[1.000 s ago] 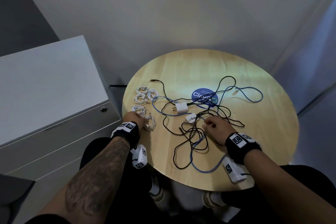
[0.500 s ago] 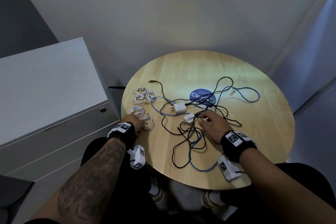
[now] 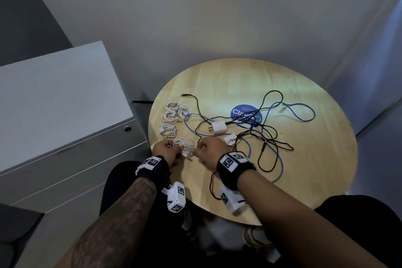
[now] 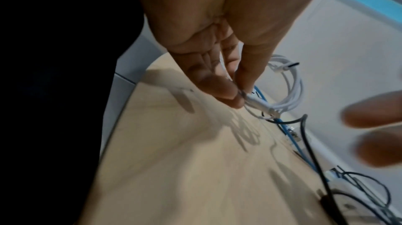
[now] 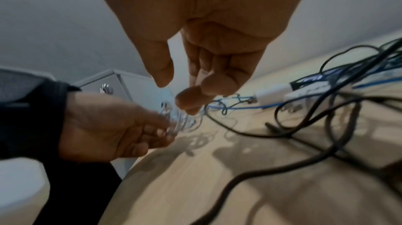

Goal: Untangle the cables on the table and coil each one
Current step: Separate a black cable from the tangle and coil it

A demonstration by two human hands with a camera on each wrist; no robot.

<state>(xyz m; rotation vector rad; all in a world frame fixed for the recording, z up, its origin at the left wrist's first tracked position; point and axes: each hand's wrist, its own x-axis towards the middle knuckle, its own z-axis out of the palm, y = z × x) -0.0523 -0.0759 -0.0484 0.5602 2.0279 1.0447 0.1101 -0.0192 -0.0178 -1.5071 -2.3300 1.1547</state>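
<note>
A small white coiled cable (image 3: pixel 185 146) sits at the near left of the round wooden table (image 3: pixel 304 180). My left hand (image 3: pixel 165 150) pinches this coil (image 4: pixel 289 87) between thumb and fingers (image 4: pixel 228 91), lifting it slightly off the wood. My right hand (image 3: pixel 208 148) hovers just right of the coil (image 5: pixel 182 122), thumb and fingers (image 5: pixel 189 101) loosely spread and holding nothing. Right of both hands lies a tangle of black and blue cables (image 3: pixel 261 137) with a white charger (image 3: pixel 218 127) and a small white plug (image 3: pixel 231 139) in it.
Several coiled white cables (image 3: pixel 171 115) lie in a cluster at the table's left edge. A blue round sticker (image 3: pixel 245 113) marks the table's middle. A grey drawer cabinet (image 3: pixel 65 104) stands close on the left, and walls close in behind.
My right hand left the black and blue tangle and moved left to the white coil. My left hand stayed at the coil and now pinches it up.
</note>
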